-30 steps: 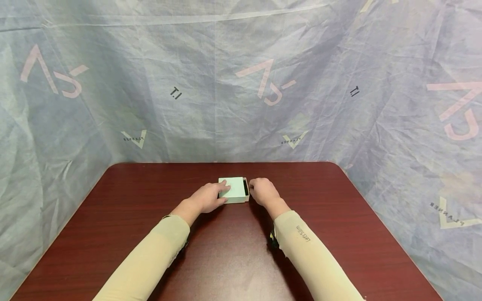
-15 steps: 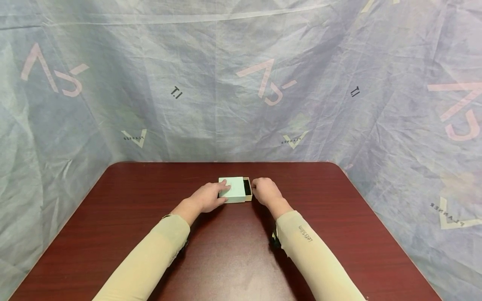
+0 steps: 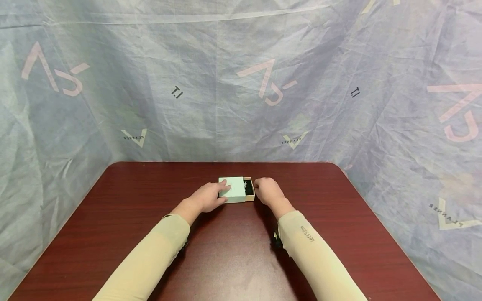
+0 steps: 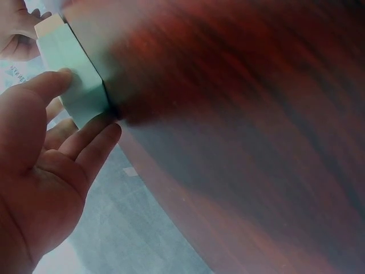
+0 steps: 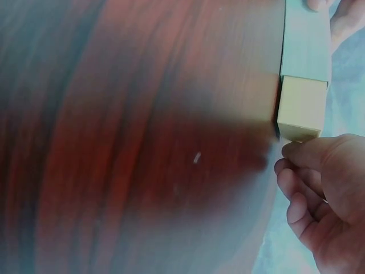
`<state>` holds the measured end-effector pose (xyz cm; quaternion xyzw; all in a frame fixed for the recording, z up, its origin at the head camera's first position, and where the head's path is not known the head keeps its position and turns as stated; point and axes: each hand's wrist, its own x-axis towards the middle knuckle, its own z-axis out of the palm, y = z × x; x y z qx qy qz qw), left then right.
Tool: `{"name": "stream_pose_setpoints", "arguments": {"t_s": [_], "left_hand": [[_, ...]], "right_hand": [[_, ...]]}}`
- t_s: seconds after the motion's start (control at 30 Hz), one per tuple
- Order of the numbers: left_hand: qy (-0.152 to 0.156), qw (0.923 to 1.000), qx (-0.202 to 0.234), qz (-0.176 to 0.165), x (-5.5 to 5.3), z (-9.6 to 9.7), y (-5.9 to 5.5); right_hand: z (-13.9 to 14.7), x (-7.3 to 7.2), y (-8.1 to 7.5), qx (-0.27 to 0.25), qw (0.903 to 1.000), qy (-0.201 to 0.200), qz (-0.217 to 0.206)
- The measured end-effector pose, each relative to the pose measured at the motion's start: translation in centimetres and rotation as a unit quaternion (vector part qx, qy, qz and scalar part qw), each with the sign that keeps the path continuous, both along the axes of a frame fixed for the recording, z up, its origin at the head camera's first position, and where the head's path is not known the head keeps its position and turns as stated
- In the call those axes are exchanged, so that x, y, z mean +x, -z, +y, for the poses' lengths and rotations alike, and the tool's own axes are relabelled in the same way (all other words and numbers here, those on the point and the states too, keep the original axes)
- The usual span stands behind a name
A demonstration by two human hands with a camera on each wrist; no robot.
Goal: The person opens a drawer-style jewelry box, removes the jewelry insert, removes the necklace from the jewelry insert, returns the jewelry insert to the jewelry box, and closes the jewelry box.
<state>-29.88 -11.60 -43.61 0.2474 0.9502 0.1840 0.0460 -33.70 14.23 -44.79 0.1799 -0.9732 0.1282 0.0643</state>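
A small pale-green slide box (image 3: pixel 235 188) lies flat toward the far middle of the table. Its cream inner drawer (image 5: pixel 302 103) sticks partway out of the right side of the sleeve. A black lining (image 3: pixel 249 190) shows inside, with a small silvery thing (image 3: pixel 245 184) on it, partly under the sleeve. My left hand (image 3: pixel 206 197) grips the left end of the sleeve, thumb on the near side and fingers over the top and far end. With thumb and forefinger together, my right hand (image 3: pixel 269 192) pinches at the drawer's outer end; the pinched bit is hidden by the fingertips.
The dark red wood-grain table (image 3: pixel 233 251) has rounded far corners. A grey printed cloth (image 3: pixel 226 104) hangs behind it and along both sides. Long cream sleeves (image 3: pixel 150 255) cover both forearms.
The right hand has moved slightly right, and the drawer has slid farther out of the sleeve. More black lining and the silvery thing now show. The left hand and sleeve stay put.
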Motion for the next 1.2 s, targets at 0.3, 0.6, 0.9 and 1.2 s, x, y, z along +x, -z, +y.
{"name": "stream_pose_setpoints", "arguments": {"t_s": [0.3, 0.6, 0.9, 1.2], "left_hand": [[-0.004, 1.0, 0.0, -0.005, 0.0, 0.0, 0.0], [-0.004, 1.0, 0.001, -0.006, 0.1, 0.1, 0.0], [-0.002, 1.0, 0.005, -0.005, 0.2, 0.1, -0.1], [-0.001, 1.0, 0.004, 0.0, 0.2, 0.1, -0.1]], "right_hand": [[0.5, 0.1, -0.3, 0.001, 1.0, 0.006, 0.002], [0.8, 0.0, 0.0, -0.002, 1.0, 0.003, 0.0], [1.2, 0.0, -0.2, -0.004, 0.9999, 0.008, -0.006], [1.5, 0.1, 0.0, -0.007, 1.0, 0.007, -0.001]]}}
